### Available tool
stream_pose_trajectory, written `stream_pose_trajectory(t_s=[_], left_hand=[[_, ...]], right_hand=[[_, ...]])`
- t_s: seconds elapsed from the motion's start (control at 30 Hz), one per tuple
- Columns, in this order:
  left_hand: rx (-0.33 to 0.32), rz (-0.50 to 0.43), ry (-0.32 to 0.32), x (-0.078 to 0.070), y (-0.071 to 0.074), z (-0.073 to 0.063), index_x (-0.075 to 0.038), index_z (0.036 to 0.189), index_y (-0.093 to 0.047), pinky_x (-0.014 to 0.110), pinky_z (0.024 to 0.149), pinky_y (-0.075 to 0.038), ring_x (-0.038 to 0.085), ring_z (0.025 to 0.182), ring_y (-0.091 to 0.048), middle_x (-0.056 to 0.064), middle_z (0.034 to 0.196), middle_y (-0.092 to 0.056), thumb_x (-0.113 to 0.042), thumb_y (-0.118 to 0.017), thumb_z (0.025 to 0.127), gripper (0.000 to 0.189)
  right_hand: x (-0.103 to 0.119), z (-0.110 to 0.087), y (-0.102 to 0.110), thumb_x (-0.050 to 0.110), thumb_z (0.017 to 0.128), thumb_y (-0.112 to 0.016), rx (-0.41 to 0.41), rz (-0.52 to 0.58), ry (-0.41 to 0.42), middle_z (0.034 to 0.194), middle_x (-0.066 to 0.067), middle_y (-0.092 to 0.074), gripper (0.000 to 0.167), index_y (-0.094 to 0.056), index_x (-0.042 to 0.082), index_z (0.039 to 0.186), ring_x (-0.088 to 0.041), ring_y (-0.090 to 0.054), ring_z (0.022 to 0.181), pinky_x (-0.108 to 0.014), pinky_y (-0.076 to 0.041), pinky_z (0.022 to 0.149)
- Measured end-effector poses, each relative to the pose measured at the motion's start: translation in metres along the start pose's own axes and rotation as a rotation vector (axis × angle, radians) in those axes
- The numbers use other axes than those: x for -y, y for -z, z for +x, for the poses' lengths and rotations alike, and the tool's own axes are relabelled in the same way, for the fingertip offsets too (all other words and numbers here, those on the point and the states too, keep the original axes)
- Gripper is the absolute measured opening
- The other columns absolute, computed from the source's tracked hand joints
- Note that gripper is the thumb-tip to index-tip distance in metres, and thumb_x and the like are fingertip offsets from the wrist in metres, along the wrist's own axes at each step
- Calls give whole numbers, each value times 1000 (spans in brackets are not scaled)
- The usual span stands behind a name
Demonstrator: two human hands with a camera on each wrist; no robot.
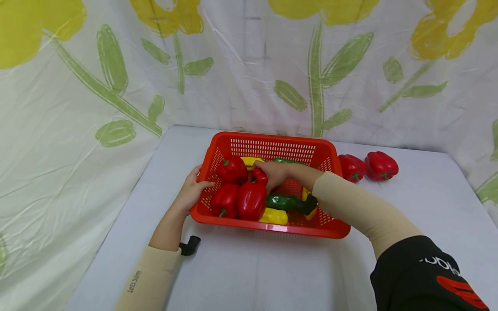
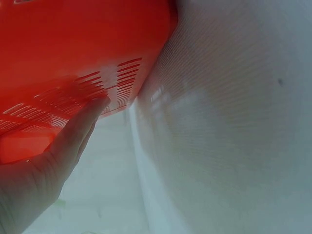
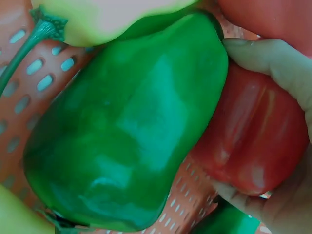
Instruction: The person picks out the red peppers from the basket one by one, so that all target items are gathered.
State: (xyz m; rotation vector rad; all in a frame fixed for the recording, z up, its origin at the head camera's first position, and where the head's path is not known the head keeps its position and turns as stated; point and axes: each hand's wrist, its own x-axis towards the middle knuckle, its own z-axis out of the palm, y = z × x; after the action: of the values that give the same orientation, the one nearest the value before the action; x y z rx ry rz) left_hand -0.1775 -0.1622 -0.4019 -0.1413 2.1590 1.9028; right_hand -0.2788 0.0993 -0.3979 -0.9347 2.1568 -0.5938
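Note:
Inside a red plastic basket (image 1: 272, 227), my right hand (image 1: 272, 172) grips a red bell pepper (image 3: 258, 131), thumb and fingers round its sides. My left hand (image 1: 189, 192) holds the basket's left end, its thumb over the rim and its fingers (image 2: 83, 124) along the slotted outer wall. Three more red bell peppers lie at the basket's left: one behind (image 1: 232, 169), one at front left (image 1: 225, 201) and one beside it (image 1: 252, 201). A large green pepper (image 3: 126, 126) fills much of the right wrist view, close to my right thumb.
Yellow peppers (image 1: 274, 216) and a dark green one (image 1: 282, 202) also lie in the basket. Two red bell peppers (image 1: 352, 167) (image 1: 381, 166) sit on the white table (image 1: 420, 207) just right of it. A flower-printed curtain (image 1: 241, 95) hangs behind the table.

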Motion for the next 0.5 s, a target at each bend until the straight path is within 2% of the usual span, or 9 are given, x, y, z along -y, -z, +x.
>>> stream_pose_trajectory(t_s=[0.23, 0.5], left_hand=[[1, -6, -3, 3, 1, 2, -8, 144, -25, 26, 81, -52, 26, 111, -54, 21, 135, -44, -4, -44, 90, 57], [3, -5, -8, 3, 1, 1, -8, 144, -24, 27, 82, -52, 26, 110, -54, 22, 135, -44, -4, -45, 90, 58]], right_hand=[[-1, -4, 0, 22, 68, -77, -46, -72, -50, 110, -11, -56, 73, -36, 5, 127, -20, -56, 95, -28, -49, 81], [-1, -3, 1, 24, 72, -74, -11, -47, -15, 116, -10, -56, 69, -40, 9, 130, -21, -53, 102, -31, -49, 86]])
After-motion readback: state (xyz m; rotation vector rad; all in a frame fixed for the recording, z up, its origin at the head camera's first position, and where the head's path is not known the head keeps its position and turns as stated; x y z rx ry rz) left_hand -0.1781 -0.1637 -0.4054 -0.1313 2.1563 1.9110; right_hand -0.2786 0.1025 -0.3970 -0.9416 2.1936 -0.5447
